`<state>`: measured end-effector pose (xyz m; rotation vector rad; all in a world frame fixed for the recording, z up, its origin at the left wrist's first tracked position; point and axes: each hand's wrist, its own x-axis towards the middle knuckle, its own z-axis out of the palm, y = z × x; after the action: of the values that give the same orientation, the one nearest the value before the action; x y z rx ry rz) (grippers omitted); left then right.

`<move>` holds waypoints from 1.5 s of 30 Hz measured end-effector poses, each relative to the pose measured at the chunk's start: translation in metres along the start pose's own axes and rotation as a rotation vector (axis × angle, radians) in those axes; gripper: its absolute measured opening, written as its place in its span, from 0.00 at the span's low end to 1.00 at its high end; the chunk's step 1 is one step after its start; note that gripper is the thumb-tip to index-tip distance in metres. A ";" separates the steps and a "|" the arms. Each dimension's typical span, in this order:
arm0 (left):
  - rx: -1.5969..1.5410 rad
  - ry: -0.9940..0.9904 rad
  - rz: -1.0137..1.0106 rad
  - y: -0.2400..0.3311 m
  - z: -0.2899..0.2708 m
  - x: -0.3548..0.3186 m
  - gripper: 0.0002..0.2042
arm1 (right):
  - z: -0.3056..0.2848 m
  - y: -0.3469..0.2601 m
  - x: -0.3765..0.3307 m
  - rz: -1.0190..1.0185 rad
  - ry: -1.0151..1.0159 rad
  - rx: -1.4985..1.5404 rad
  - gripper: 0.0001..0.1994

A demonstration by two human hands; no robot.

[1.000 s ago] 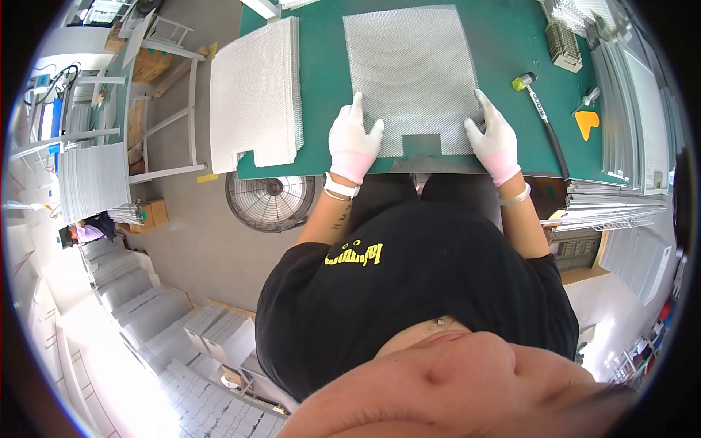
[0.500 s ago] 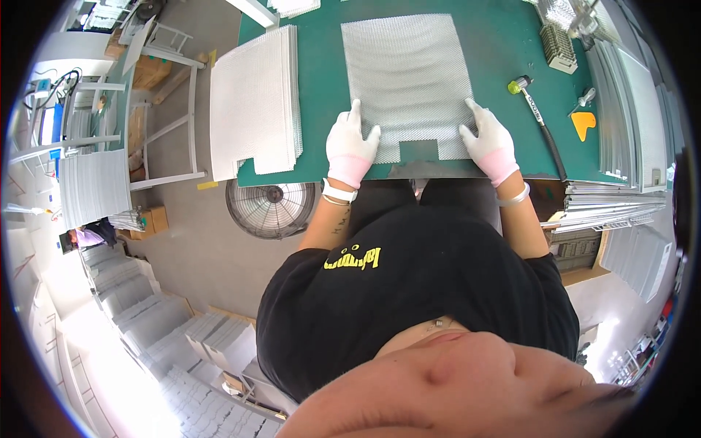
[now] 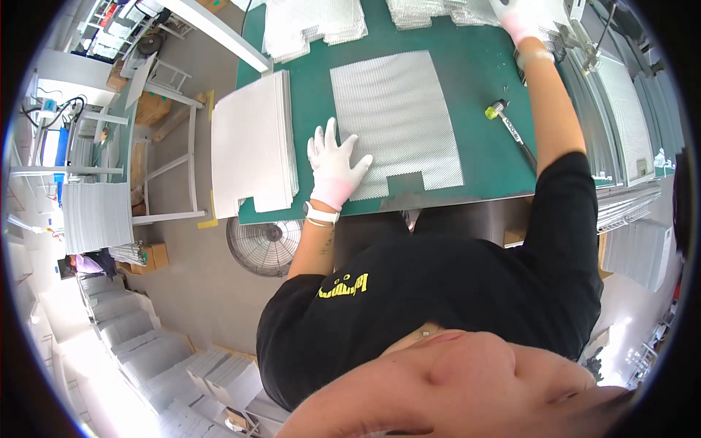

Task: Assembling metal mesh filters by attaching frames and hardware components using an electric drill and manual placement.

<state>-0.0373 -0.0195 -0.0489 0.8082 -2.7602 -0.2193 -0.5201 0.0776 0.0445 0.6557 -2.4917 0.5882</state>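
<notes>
- A green table fills the upper middle of the view; clock directions here run from the centre of a single mesh sheet lying on it, with twelve toward the top.
- At six o'clock, a person in a black T-shirt faces the table, seen from above.
- At three o'clock, beyond the table's edge, pale framed panels stand close together.
- At nine o'clock, a tall stack of white sheets sits near the table's edge, notched at its near end.
- The mesh sheet, silvery and flat, lies slightly askew, a notch cut in its six o'clock edge.
- A mesh pile is at eleven; another heap of mesh lies between twelve and one.
- Between seven and eight, a round caged fan shows below the table.
- Between one and two, the gloved right hand reaches beside the heap; the frame cuts it off, so its grip cannot be told.
- At eight, the gloved left hand is open, palm down, fingers spread, thumb over the sheet's side edge.
- At three, a hammer with a yellow-green face lies on the table.
</notes>
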 end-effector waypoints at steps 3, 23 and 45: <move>-0.031 0.149 -0.049 0.003 -0.011 -0.011 0.32 | -0.009 -0.041 0.030 0.055 -0.617 -0.146 0.22; -0.405 0.249 -0.002 0.023 -0.010 -0.025 0.29 | 0.023 0.014 0.041 -0.040 -0.352 1.084 0.21; -0.633 0.174 0.110 0.070 -0.032 0.296 0.31 | 0.045 0.005 0.041 0.073 -0.304 0.308 0.31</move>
<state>-0.3039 -0.1253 0.0561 0.4739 -2.3383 -0.8938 -0.5695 0.0449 0.0307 0.8239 -2.7403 0.9784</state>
